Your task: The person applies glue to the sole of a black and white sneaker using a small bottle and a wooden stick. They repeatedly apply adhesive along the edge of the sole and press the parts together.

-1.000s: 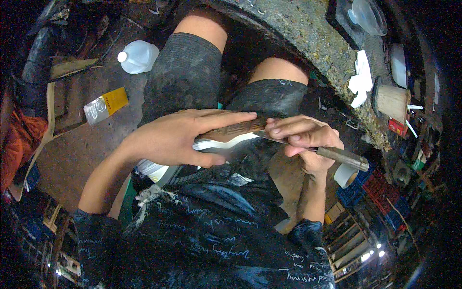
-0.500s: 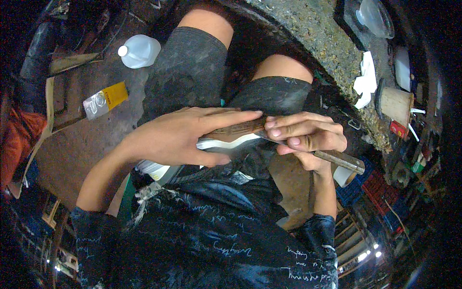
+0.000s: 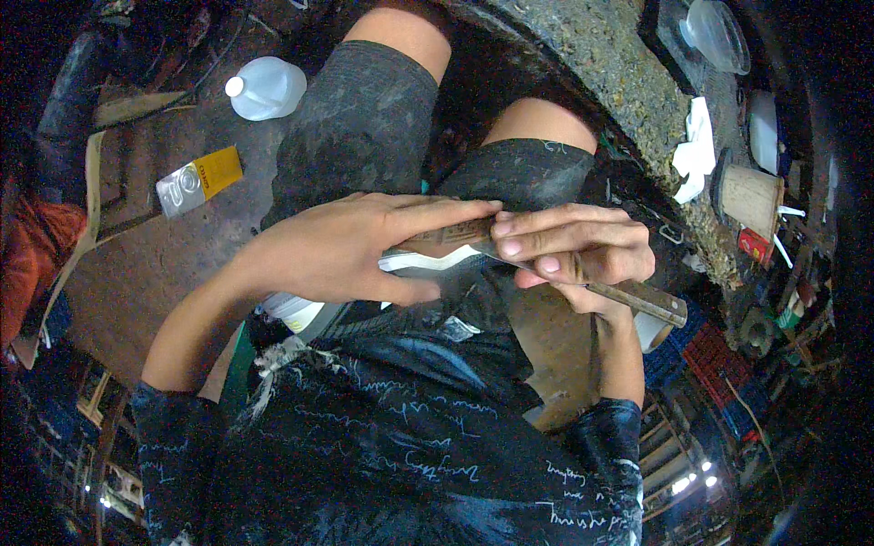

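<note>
Across my lap lies a shoe with a brown ridged sole [image 3: 448, 238] facing up and a wavy white edge. My left hand [image 3: 332, 247] is spread over it and grips it, index finger along the far side and thumb on the near side; the palm hides its middle. In my right hand [image 3: 587, 247] is a knife with a long worn handle [image 3: 648, 304] that sticks out to the right. Its thin blade is mostly hidden by my fingers, whose tips are at the right end of the sole.
A translucent jug [image 3: 269, 88] and a yellow-and-clear package [image 3: 200, 180] stand or lie on the brown surface at left. On the rough concrete ledge [image 3: 605, 55] at right are white paper [image 3: 695, 150] and a clear plastic bowl [image 3: 717, 36]. A pale cylindrical container [image 3: 751, 198] is close by.
My right fingertips have shifted slightly left onto the end of the sole. The shoe's top shows a little flatter, and my left hand keeps its grip.
</note>
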Demonstrator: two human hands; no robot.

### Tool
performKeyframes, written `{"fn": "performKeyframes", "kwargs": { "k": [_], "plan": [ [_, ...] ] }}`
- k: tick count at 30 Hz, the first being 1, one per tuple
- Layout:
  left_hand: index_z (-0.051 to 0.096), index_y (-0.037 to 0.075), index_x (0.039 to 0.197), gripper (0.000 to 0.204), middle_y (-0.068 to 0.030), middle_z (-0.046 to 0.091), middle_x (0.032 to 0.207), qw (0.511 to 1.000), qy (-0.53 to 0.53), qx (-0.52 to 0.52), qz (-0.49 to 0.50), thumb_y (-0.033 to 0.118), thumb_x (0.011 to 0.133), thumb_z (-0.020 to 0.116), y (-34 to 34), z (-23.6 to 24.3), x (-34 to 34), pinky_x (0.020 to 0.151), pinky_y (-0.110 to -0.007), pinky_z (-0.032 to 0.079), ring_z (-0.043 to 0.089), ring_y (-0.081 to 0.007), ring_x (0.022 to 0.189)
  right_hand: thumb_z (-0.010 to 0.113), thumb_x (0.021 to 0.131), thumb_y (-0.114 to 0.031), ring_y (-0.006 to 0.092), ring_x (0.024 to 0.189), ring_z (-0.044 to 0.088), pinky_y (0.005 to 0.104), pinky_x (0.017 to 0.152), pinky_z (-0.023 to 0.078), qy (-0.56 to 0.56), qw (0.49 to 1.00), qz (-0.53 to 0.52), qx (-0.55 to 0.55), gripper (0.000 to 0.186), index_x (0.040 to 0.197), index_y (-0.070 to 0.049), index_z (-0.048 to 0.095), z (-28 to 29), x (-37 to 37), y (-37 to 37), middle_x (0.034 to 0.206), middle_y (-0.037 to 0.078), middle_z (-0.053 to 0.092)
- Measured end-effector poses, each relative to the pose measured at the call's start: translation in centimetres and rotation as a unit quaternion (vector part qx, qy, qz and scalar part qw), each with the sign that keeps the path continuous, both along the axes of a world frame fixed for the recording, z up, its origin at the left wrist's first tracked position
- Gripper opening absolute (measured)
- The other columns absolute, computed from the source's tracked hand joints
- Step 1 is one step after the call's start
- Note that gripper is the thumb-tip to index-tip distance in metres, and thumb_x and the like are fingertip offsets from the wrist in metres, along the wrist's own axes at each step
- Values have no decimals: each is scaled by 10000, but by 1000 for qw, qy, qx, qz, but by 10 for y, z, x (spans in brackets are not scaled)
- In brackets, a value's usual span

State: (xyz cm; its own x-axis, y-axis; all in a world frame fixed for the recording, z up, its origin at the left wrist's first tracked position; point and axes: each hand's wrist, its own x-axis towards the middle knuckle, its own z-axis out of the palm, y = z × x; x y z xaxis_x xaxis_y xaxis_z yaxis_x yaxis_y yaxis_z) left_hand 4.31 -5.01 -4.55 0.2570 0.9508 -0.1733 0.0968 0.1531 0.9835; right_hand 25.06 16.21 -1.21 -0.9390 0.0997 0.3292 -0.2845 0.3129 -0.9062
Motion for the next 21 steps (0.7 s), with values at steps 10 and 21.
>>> {"fn": "performKeyframes", "kwargs": {
  "k": [10, 21],
  "plan": [
    [435, 95, 1686, 873, -277, 683, 1449, 1000, 14, -13, -2, 360, 947, 817, -3, 0, 1, 1076, -508, 560, 699, -458, 1279, 850, 910, 27, 433, 978, 831, 527, 840, 719, 15, 997, 64, 38, 187, 851, 6, 674, 12, -10, 4, 1025, 239, 832],
    [438, 89, 1685, 871, -263, 727, 1378, 1000, -6, -7, -5, 341, 945, 821, -4, -4, 1, 1041, -518, 571, 720, -463, 1224, 852, 847, 112, 457, 1002, 824, 543, 838, 719, 19, 989, 132, 62, 316, 741, 1, 575, 20, -19, 7, 1018, 274, 821]
  ]
}}
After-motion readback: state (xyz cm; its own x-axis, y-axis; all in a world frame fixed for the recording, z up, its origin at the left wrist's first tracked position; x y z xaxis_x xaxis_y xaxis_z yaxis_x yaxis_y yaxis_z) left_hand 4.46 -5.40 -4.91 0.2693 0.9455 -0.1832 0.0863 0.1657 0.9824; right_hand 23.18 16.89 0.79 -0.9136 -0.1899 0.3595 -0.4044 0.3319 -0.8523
